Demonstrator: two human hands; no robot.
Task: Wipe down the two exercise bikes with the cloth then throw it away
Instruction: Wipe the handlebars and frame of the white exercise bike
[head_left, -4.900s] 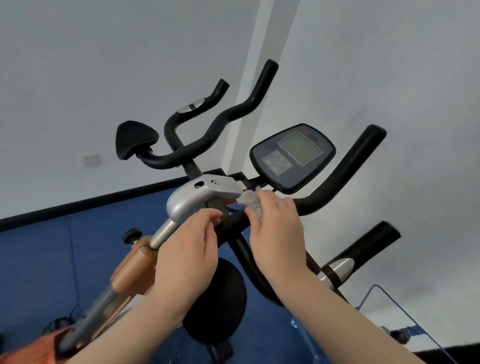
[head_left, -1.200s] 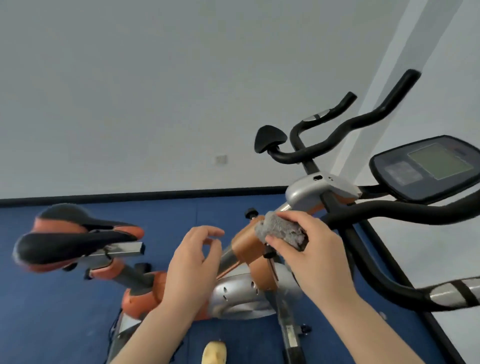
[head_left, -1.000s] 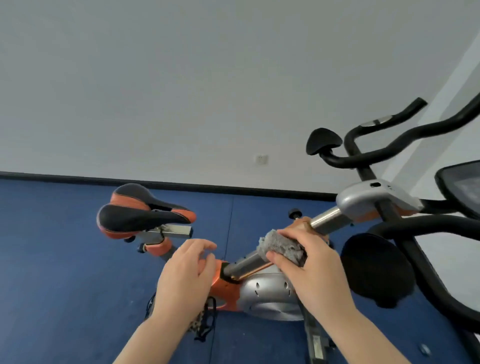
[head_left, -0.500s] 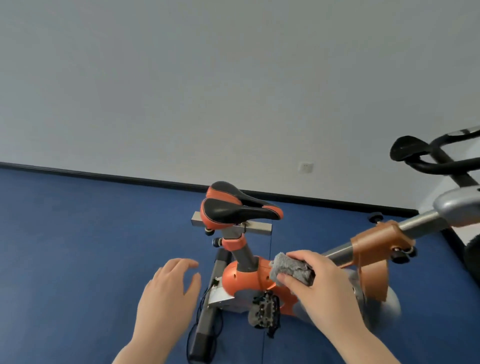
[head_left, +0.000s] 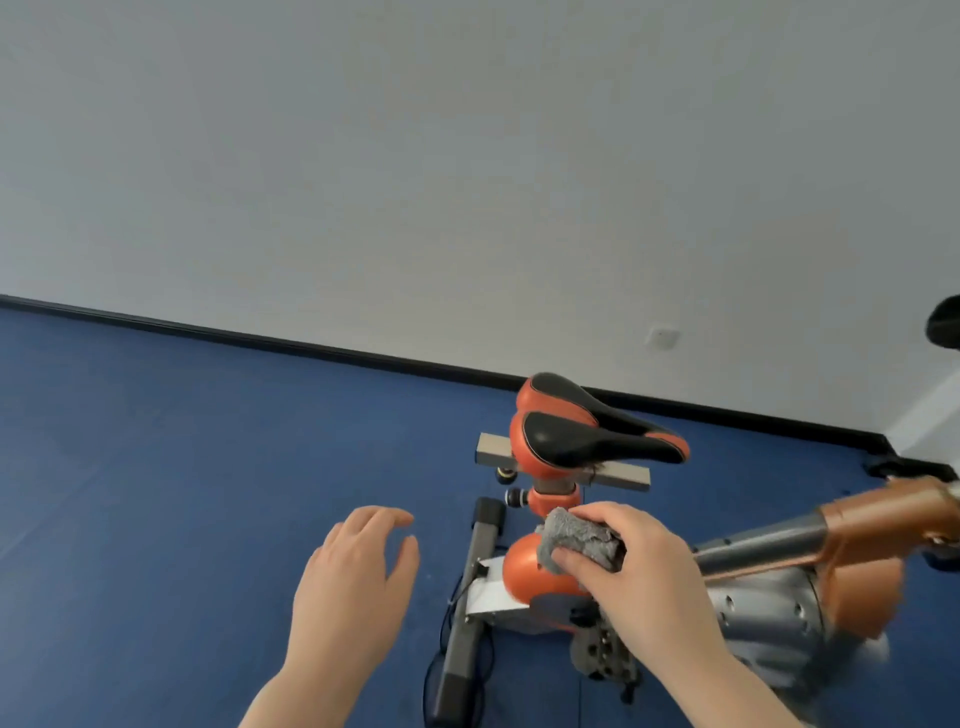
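Head view looks down at a blue floor (head_left: 182, 467) that runs to a black skirting strip (head_left: 311, 348) and a pale grey wall (head_left: 415, 156). An orange and silver bike (head_left: 540, 577) stands right of centre, its long axis running left to right across the frame.

Its saddle (head_left: 592, 431), black on top with orange sides, sits on a grey rail (head_left: 623, 475) above an orange seat post (head_left: 553, 496). Two small black knobs stick out on the left side of the post. A dark grey foot bar (head_left: 467, 613) lies on the floor at the bike's left end, and a thin black cable loops beside it. A silver shroud (head_left: 763, 618) with small holes covers the lower body on the right, blurred at its edge. A grey tube (head_left: 763, 551) rises toward the right into an orange sleeve (head_left: 893, 519).

The right hand (head_left: 639, 587) grips a crumpled grey cloth (head_left: 582, 540), thumb under it and fingers curled over its top. The cloth is just below the seat post and over the round orange part of the frame; whether it touches the frame I cannot tell.

The left hand (head_left: 358, 587) hovers over the floor to the left of the bike, holding nothing, fingers loosely spread and a little bent.

A white wall socket (head_left: 661, 338) sits low on the wall, far right. A black rounded shape (head_left: 945, 322) shows at the right edge, cut off by the frame.
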